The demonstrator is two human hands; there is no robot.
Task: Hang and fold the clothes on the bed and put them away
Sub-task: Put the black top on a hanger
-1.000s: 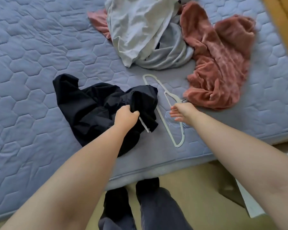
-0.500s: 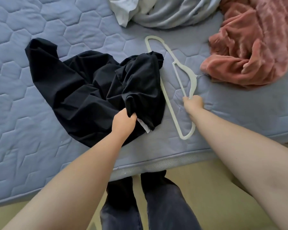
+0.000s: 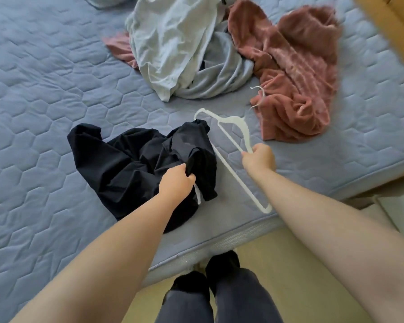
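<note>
On the bed (image 3: pixel 44 89), centre frame, the black garment (image 3: pixel 131 164) sits crumpled: limp and light, we judge, best held at the collar. Just right is the stiff white hanger (image 3: pixel 237 121). Our left hand (image 3: pixel 176 183) clenches black fabric; our right hand (image 3: pixel 259 158) grips the hanger's arm.

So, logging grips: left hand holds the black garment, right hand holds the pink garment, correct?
No. The head view shows the right hand gripping the white hanger, not the pink garment; the left hand does hold the black garment.
</note>
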